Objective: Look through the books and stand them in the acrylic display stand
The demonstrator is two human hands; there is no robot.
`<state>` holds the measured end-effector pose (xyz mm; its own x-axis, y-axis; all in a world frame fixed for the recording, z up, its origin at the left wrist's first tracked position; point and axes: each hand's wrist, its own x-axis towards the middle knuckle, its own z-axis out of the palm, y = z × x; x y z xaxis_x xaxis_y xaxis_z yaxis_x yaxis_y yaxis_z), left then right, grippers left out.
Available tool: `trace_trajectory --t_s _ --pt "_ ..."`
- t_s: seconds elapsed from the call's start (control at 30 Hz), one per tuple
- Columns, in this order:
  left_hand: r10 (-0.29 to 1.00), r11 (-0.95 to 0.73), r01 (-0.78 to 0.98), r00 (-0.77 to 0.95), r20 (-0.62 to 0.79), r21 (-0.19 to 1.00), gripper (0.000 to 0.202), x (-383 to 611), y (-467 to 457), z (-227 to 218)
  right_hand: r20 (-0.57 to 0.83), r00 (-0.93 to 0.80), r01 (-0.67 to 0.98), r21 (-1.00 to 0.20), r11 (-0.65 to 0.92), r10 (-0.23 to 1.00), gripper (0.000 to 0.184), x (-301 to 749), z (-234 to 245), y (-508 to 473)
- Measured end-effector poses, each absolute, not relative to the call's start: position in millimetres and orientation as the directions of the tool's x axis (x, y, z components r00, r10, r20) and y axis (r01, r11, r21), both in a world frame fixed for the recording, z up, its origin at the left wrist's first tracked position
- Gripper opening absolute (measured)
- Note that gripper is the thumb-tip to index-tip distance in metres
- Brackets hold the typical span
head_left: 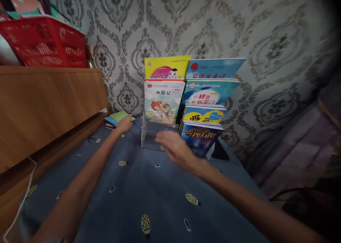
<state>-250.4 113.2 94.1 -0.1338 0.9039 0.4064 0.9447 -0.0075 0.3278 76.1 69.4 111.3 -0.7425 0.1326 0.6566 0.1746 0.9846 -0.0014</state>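
Note:
My left hand (125, 123) is at the right edge of a green book (118, 116), the top one of a small stack lying flat at the back left. Its fingers are closed on that edge, partly hidden. Blue covers (110, 121) show beneath it. My right hand (176, 148), slightly blurred, hovers in front of a clear stepped book rack (143, 138); its fingers are stretched out and hold nothing. In the rack's left column stand a white-covered book (163, 103) and a yellow book (166, 65). The right column holds several books, a dark blue one (199, 138) in front.
Blue cloth with a pineapple print (128, 197) covers the surface. On the left is a wooden cabinet (50, 108) with a red plastic basket (53, 40) on top. A white cable (28, 186) hangs beside it. Patterned wallpaper (128, 58) rises behind the rack. A dark flat object (221, 151) lies right of the rack.

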Motion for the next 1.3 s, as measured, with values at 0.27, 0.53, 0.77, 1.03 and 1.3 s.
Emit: trace_trajectory --t_s 0.27,0.53,0.77,1.03,1.3 --pt "0.894 0.359 0.931 -0.362 0.263 0.06 0.059 -289.0 120.1 26.7 0.679 -0.671 0.087 -0.328 0.941 0.299 0.049 63.2 -39.5 25.2" --pt "0.895 0.429 0.897 -0.406 0.181 -0.108 0.071 -321.4 173.1 24.0 0.622 -0.663 0.109 -0.47 0.876 0.416 0.039 72.3 -41.9 33.0" --pt "0.921 0.349 0.915 -0.294 0.257 -0.201 0.053 -319.4 150.2 23.9 0.568 -0.695 0.158 -0.477 0.865 0.441 0.032 71.5 -45.5 31.3" --pt "0.95 0.28 0.924 -0.228 0.214 -0.258 0.041 -308.7 108.2 29.8 0.586 -0.706 0.147 -0.428 0.892 0.398 0.027 67.6 -57.0 36.4" --pt "0.959 0.275 0.914 -0.237 0.157 -0.297 0.044 -272.8 28.6 20.7 0.58 -0.717 0.15 -0.412 0.899 0.385 0.028 63.0 -62.0 39.8"
